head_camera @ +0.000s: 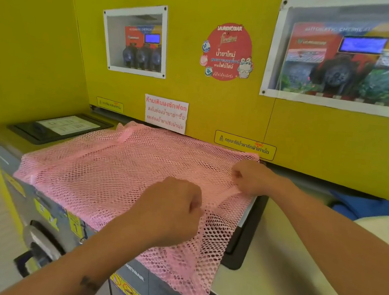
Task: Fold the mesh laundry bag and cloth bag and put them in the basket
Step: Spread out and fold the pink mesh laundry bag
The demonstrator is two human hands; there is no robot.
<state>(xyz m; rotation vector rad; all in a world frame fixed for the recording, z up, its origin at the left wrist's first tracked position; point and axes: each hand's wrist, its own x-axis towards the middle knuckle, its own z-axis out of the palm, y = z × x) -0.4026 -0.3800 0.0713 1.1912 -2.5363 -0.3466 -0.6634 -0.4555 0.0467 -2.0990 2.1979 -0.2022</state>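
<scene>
A pink mesh laundry bag [103, 171] lies spread flat over the top of a grey washing machine [26, 191]; its near right corner hangs over the machine's front. My left hand [172, 208] is closed on the mesh near the bag's right middle. My right hand [250, 178] pinches the bag's right edge near the far right corner. A raised ridge of mesh runs between the two hands. A blue cloth [361, 207] lies at the right by the wall; only part of it shows. No basket is in view.
A yellow wall [216, 116] with signs and two windowed panels rises right behind the machine. A black detergent tray lid [60, 127] sits at the machine's far left. A cream countertop [270, 277] extends to the right. The machine's door handle [39, 243] projects at the lower left.
</scene>
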